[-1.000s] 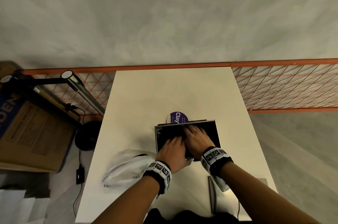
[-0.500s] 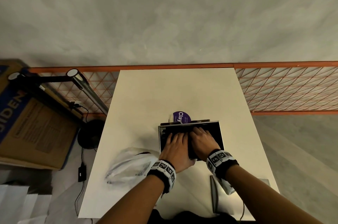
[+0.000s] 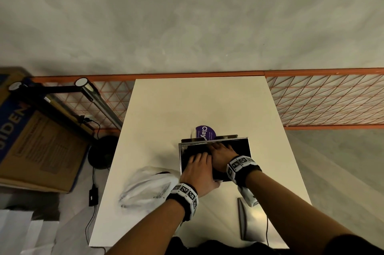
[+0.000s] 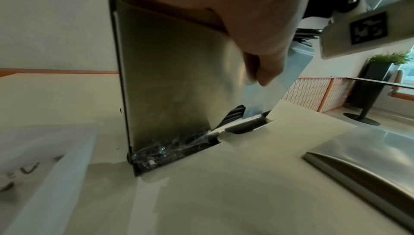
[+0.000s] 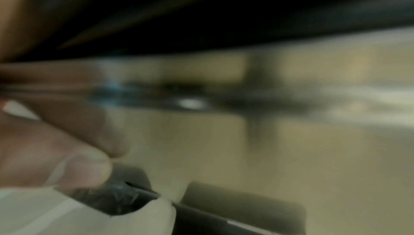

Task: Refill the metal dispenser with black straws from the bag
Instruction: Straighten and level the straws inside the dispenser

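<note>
The metal dispenser (image 3: 180, 159) stands open-topped in the middle of the white table (image 3: 187, 105), with black straws (image 3: 192, 150) filling its top. Both hands are in the opening. My left hand (image 3: 197, 168) lies flat on the straws at the near left, its thumb (image 4: 264, 68) hanging down the steel front (image 4: 168, 79). Just beyond it, my right hand (image 3: 221, 151) presses on the straws with straight fingers. More straws (image 4: 234, 115) show in the bottom slot. The right wrist view is blurred: dark straws (image 5: 201, 17) and fingers (image 5: 56, 111). The clear plastic bag (image 3: 149, 188) lies crumpled to the left.
The dispenser's steel lid (image 3: 249, 219) lies on the table near the front right edge. A purple-labelled item (image 3: 204, 133) sits right behind the dispenser. Left of the table are a cardboard box (image 3: 37, 146) and a lamp (image 3: 91, 92); an orange mesh rail (image 3: 324, 100) runs behind.
Both hands stay in the dispenser's opening, and their fingers shift slightly over the straws. The head camera has drifted a little; the bag and the lid have not moved.
</note>
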`<state>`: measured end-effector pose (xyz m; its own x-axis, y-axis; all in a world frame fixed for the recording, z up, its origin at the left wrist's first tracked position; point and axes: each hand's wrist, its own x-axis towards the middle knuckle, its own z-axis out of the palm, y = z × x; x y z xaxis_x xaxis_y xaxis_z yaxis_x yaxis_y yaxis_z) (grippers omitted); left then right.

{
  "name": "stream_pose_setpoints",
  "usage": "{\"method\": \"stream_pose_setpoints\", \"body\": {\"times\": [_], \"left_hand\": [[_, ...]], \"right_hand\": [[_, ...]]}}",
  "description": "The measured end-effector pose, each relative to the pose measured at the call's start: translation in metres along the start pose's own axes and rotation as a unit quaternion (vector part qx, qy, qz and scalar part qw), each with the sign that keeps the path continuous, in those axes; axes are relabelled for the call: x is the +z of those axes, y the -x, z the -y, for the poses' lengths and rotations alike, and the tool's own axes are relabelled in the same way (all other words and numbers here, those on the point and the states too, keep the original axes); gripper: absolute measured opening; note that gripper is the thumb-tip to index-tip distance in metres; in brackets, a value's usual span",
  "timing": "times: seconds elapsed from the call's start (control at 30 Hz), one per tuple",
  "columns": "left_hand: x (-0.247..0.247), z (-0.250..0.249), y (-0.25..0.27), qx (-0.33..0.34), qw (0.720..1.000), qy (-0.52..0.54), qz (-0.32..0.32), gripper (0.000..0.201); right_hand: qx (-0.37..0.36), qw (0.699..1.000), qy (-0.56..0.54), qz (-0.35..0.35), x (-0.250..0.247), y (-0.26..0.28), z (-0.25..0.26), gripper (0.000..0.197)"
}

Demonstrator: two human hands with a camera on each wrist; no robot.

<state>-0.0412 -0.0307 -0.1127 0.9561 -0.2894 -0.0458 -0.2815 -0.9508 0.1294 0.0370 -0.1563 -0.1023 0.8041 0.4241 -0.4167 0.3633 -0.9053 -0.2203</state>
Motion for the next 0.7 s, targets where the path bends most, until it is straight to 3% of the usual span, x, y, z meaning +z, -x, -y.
{"method": "stream_pose_setpoints", "body": {"times": [0.47,0.7], "left_hand": [[-0.005,0.001,-0.003,0.007,0.999,0.030,0.017,0.077],[-0.006,0.002,-0.005,0.014,0.999,0.019,-0.025,0.079]], "right_hand": [[0.027,0.998,-0.031,0.039,-0.006,-0.009,-0.006,0.057],[0.006,1.000,-0.007,0.010,-0.015,0.000,-0.003,0.050]]}}
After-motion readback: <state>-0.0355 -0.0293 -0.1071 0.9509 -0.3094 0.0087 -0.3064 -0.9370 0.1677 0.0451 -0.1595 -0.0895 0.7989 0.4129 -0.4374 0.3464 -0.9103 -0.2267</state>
